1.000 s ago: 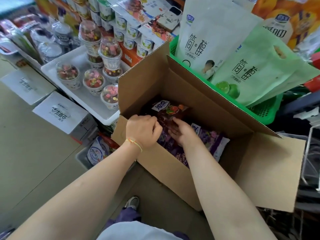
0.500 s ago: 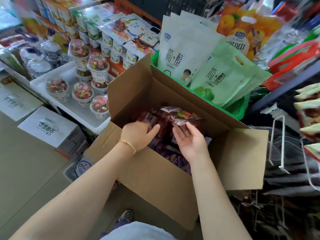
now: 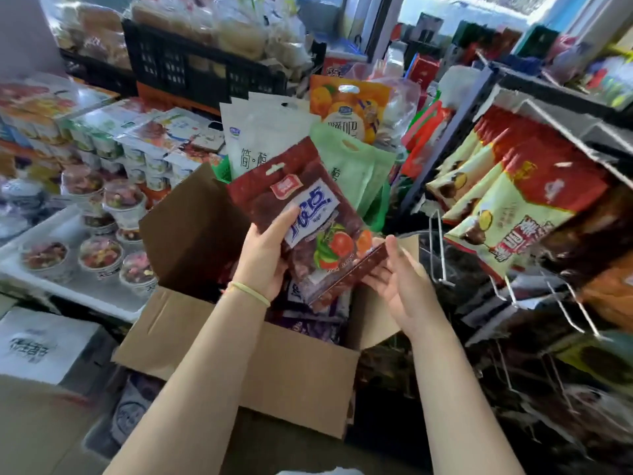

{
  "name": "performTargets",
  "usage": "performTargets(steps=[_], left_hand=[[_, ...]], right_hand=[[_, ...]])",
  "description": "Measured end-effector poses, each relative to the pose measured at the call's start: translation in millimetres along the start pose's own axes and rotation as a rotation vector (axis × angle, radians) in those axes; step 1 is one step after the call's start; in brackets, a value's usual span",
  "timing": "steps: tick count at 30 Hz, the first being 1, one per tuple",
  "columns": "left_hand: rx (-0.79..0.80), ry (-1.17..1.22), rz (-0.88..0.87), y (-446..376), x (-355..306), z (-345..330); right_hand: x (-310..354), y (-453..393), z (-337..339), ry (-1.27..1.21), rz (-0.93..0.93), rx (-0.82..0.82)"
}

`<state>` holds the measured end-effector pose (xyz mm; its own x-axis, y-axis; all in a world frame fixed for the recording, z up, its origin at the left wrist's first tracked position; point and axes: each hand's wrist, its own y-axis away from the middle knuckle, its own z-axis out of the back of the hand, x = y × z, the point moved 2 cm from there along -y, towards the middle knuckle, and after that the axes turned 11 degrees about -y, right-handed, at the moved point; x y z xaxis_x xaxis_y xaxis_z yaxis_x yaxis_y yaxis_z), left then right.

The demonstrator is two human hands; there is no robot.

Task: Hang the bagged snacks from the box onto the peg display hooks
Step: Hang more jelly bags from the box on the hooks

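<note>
**Bag lifted, hook not yet reached**

On the left, a white tray (image 3: 68, 296) holds lidded dessert cups (image 3: 101, 257). The left hand (image 3: 263, 255) grips the dark red snack bag (image 3: 308, 214) by its side, above the open cardboard box (image 3: 274, 368), where purple bags (image 3: 308, 323) remain. The right hand (image 3: 400, 282) pinches the bag's lower corner. The wire peg hooks (image 3: 442, 248) stand to the right, blurred. The bag's hang hole could miss the hook tip, or its slick film might slip if either hand loosens.
</note>
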<state>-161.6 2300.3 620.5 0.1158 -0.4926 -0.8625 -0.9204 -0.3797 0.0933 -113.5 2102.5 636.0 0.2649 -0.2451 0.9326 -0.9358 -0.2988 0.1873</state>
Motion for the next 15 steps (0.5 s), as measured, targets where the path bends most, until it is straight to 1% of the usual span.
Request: performTargets(steps=[3,7,11,15], left_hand=[[0.126,-0.151,-0.021,13.9,-21.4,-39.4],[0.262,-0.375,-0.059,33.8,-24.3,-86.8],[0.323,-0.408,-0.070,53.1,-15.0,-138.2],[0.265,-0.361,-0.098,65.4,1.7,-200.4]], right_hand=[[35.3,18.3,11.6,0.003,0.137,0.024],[71.3,40.5,26.3,-0.092,0.260,0.070],[98.4,54.0,59.0,-0.169,0.324,-0.048],[128.1,69.7,110.5,-0.193,0.360,-0.180]])
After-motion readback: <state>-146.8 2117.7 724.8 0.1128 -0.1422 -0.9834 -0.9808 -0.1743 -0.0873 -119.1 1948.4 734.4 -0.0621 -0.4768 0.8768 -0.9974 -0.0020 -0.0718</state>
